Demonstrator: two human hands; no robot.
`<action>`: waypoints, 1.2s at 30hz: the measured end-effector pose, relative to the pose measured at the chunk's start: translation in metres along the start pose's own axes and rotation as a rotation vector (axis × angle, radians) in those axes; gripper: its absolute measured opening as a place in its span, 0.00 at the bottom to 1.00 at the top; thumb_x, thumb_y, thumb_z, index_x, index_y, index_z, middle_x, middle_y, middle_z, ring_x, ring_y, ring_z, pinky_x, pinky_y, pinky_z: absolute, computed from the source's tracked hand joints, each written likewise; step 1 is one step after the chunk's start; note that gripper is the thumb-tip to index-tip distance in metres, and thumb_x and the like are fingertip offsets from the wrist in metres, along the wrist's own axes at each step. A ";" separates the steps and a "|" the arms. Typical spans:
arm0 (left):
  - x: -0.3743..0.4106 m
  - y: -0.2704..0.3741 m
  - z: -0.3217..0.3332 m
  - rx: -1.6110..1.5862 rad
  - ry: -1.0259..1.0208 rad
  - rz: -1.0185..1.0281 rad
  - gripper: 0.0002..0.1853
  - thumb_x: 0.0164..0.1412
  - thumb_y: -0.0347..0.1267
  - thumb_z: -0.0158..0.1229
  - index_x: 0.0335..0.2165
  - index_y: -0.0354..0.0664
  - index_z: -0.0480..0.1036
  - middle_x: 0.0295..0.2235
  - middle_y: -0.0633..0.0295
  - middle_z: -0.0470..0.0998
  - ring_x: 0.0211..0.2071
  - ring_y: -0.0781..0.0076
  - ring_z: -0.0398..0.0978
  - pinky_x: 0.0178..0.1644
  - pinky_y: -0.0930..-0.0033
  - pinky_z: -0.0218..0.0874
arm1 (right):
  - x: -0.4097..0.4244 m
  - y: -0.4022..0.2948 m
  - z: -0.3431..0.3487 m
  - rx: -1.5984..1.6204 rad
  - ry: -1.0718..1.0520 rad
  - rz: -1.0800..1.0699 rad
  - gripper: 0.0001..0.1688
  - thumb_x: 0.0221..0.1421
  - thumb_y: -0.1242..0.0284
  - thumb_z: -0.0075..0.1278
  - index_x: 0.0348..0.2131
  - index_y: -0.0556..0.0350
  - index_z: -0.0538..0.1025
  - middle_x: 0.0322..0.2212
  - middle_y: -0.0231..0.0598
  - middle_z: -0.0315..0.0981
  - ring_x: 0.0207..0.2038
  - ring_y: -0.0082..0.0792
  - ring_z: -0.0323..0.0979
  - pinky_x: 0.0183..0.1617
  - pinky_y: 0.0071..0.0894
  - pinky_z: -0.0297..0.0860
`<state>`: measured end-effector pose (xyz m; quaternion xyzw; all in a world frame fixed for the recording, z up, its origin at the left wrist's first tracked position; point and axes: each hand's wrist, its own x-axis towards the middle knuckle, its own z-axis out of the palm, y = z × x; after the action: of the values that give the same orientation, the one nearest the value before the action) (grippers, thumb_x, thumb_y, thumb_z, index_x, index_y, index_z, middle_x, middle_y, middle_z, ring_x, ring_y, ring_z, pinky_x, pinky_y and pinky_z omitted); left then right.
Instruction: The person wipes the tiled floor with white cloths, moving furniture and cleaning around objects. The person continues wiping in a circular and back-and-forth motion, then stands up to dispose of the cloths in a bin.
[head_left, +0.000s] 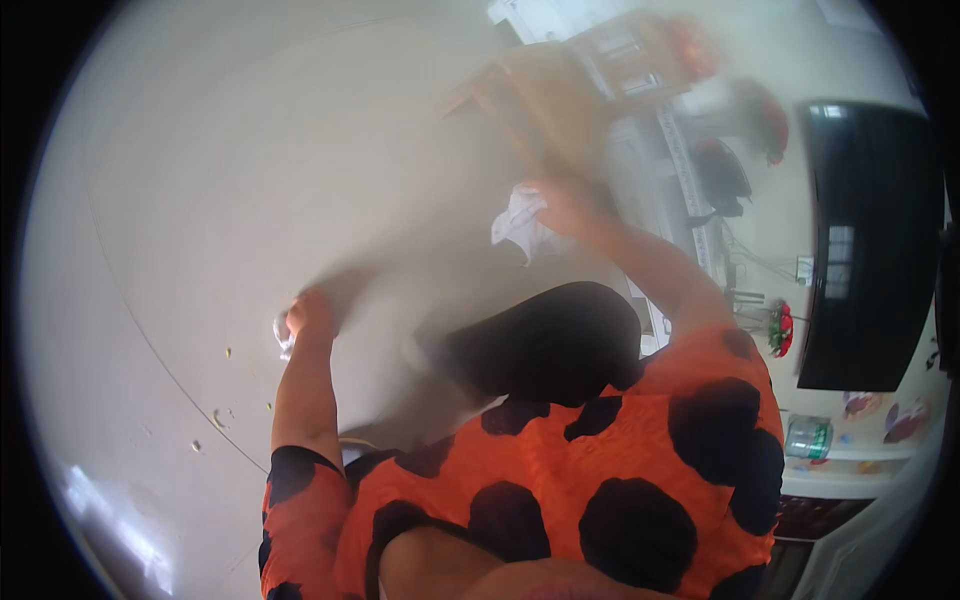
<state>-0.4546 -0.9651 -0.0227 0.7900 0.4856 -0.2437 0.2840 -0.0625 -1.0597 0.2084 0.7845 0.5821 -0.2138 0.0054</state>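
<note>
On the pale floor (195, 187), my left hand (311, 311) is closed around a crumpled white wad (283, 343), which looks like tissue or cloth and sticks out at the hand's left side. My right hand (564, 210) grips a larger crumpled white cloth or tissue (519, 219) by its right edge, and the rest of it hangs loose. Small yellowish scraps (219, 420) and a pale crumb (196, 446) lie on the floor, nearest to my left hand. Haze over the view blurs my right fingers.
A wooden chair or stool (555, 90) stands ahead to the right, beside a white low cabinet (637, 157). A black bag-like object (721, 176) rests on the cabinet. To the right are a wall-mounted television (862, 255), red flowers (781, 330) and a clear plastic jar (810, 437).
</note>
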 end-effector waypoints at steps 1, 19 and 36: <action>-0.006 0.005 -0.010 0.025 -0.008 -0.006 0.23 0.41 0.33 0.63 0.39 0.43 0.68 0.39 0.52 0.71 0.42 0.62 0.71 0.39 0.65 0.68 | -0.004 -0.002 -0.012 -0.033 0.000 0.027 0.30 0.38 0.81 0.48 0.46 0.56 0.65 0.41 0.53 0.66 0.44 0.50 0.65 0.49 0.38 0.62; -0.033 0.059 -0.024 0.168 -0.139 -0.303 0.34 0.37 0.44 0.66 0.43 0.43 0.65 0.43 0.56 0.67 0.42 0.56 0.69 0.42 0.55 0.64 | 0.069 0.210 -0.005 1.782 0.593 0.366 0.34 0.49 0.59 0.48 0.51 0.53 0.58 0.47 0.38 0.59 0.50 0.34 0.59 0.50 0.34 0.60; -0.024 0.158 -0.002 0.192 -0.283 -0.428 0.37 0.36 0.46 0.65 0.44 0.42 0.63 0.42 0.50 0.66 0.43 0.54 0.69 0.45 0.57 0.62 | 0.269 0.077 -0.035 2.274 0.412 0.056 0.57 0.42 0.70 0.53 0.59 0.36 0.33 0.54 0.39 0.43 0.54 0.39 0.48 0.51 0.48 0.56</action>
<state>-0.3211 -1.0369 0.0278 0.6509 0.5716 -0.4510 0.2151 0.0820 -0.8304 0.1294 0.3688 0.0257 -0.4823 -0.7942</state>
